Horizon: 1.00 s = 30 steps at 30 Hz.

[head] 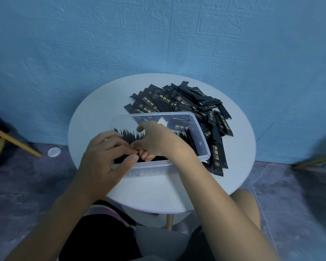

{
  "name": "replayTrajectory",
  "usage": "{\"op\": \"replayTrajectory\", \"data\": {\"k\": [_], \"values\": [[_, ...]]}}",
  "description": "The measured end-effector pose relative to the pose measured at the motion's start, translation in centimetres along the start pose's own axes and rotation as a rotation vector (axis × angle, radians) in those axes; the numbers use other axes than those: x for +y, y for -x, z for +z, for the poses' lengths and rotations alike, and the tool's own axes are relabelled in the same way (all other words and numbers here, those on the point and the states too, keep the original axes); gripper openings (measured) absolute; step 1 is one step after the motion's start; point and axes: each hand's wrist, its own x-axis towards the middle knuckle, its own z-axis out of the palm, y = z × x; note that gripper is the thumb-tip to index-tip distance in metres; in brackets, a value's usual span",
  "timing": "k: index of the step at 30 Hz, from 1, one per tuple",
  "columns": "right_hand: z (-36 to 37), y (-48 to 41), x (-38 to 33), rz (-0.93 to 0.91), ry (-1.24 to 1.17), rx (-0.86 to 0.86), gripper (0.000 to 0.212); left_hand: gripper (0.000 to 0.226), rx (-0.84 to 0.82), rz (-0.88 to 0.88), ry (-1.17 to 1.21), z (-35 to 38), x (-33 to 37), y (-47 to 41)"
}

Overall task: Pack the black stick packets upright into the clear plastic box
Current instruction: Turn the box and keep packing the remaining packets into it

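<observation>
Boxed packets (pixel 133 137) — beneath right hand (pixel 156 141)

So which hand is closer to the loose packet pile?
Right. The right hand is over the box, just before the pile; the left hand is farther left.

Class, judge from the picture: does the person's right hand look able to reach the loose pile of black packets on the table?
Probably yes. The right hand is among the upright packets in the clear box, but the loose pile lies just beyond its far rim, with nothing over it.
</observation>
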Motion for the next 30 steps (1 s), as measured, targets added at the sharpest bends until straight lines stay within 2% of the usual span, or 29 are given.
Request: {"op": "replayTrajectory", "data": {"k": [4, 10, 14, 17, 20, 26, 30], "values": [[0.1, -0.1, 0.3, -0.02, 0.007, 0.008, 0.047, 0.037, -0.01, 0.007, -0.001, -0.2, 0.1, 0.0], [-0.6, 0.5, 0.9, -0.027, -0.031, -0.067, 0.047, 0.043, -0.025, 0.0, -0.012, -0.2, 0.0, 0.0], [-0.8, 0.9, 0.6, -0.006, 0.082, -0.021, 0.025, 0.043, -0.024, 0.004, -0.026, -0.1, -0.2, 0.0], [-0.8, 0.9, 0.3, 0.013, 0.134, -0.05, 0.013, 0.042, -0.026, -0.014, -0.023, 0.0, -0.3, 0.0], [-0.7, 0.7, 0.1, 0.032, 0.158, -0.045, 0.014, 0.039, -0.02, -0.011, -0.016, 0.0, -0.3, 0.0], [-0.5, 0.9, -0.3, -0.006, 0.382, -0.002, 0.017, 0.038, 0.0, 0.004, -0.023, 0.0, -0.2, 0.1], [-0.9, 1.4, 0.2, -0.019, 0.301, 0.012, 0.015, 0.037, -0.005, 0.003, -0.022, 0.0, -0.4, 0.1]]}}
